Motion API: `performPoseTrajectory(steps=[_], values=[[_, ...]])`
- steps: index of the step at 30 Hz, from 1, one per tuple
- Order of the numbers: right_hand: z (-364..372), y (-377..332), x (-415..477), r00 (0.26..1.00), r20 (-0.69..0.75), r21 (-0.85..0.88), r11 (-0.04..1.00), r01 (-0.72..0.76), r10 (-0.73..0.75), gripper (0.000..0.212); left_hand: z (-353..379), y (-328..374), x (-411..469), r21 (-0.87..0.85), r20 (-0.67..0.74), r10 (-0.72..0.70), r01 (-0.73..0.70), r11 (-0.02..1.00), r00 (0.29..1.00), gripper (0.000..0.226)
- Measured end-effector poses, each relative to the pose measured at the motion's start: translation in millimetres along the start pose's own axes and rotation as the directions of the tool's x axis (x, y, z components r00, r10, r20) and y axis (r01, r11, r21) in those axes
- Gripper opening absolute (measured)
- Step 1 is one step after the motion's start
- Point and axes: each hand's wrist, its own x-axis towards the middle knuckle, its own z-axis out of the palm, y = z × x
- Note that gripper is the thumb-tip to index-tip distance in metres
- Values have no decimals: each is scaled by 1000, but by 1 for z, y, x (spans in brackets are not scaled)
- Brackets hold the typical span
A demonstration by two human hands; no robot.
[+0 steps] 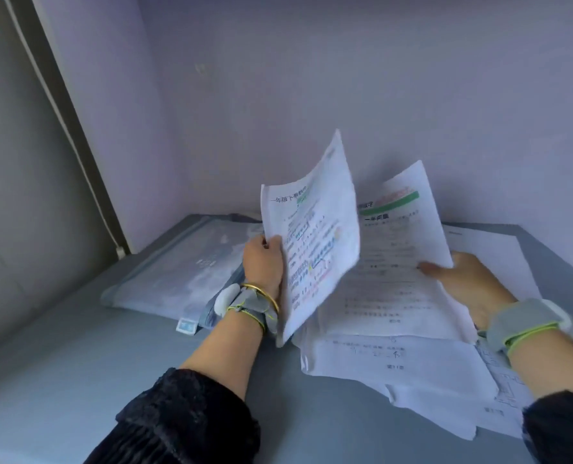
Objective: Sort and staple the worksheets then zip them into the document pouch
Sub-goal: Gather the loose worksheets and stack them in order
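My left hand (pixel 264 261) grips the left edge of a printed worksheet (pixel 311 236) with coloured markings, held upright and tilted above the table. My right hand (pixel 469 279) pinches the lower corner of a second worksheet (pixel 400 236) with a green banner, lifted behind the first. Under them lies a loose spread of white worksheets (pixel 412 366). A pale blue document pouch (pixel 178 272) lies flat to the left, behind my left wrist. No stapler is visible.
The grey table (pixel 77 380) meets a lilac wall (pixel 345 95) at the back, with a corner and a white cable on the left. A small white-blue tag (pixel 186 326) lies at the pouch's near edge. More sheets (pixel 492 249) reach toward the right edge.
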Motion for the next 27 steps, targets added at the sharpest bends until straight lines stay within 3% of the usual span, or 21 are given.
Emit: performPoseTrajectory(steps=[3,5,8,12,16,18,20,23,25,27], values=[[2,2,1,996,86,-16,1000,-5,7,23,-1,0,-1,151,-41,79,-72,986,996,36],[6,-1,1,989,148,81,997,-4,-8,24,1,1,-5,147,-45,135,-127,981,990,31],[9,-10,-8,971,230,142,989,34,-66,25,5,4,-8,27,-14,47,-47,999,999,29],[9,-16,-12,978,204,256,967,-4,-50,35,6,8,-8,-158,103,-61,77,984,993,14],[6,-23,-15,962,262,420,906,-46,-73,54,5,18,-16,-160,-24,181,-182,970,983,20],[8,-25,-16,959,208,341,933,115,-194,44,4,30,-21,-232,-94,278,-292,928,956,15],[11,-27,-15,950,53,224,931,289,-307,21,0,44,-25,-349,-110,372,-386,854,922,8],[10,-35,-16,915,-134,332,853,403,-381,12,-3,60,-29,-481,-66,503,-469,741,862,33],[6,-36,-14,891,-181,394,800,453,-416,16,-3,61,-32,-450,-40,529,-488,748,848,32],[5,-33,-12,889,-173,415,788,455,-423,20,2,54,-32,-382,52,487,-433,817,872,12]])
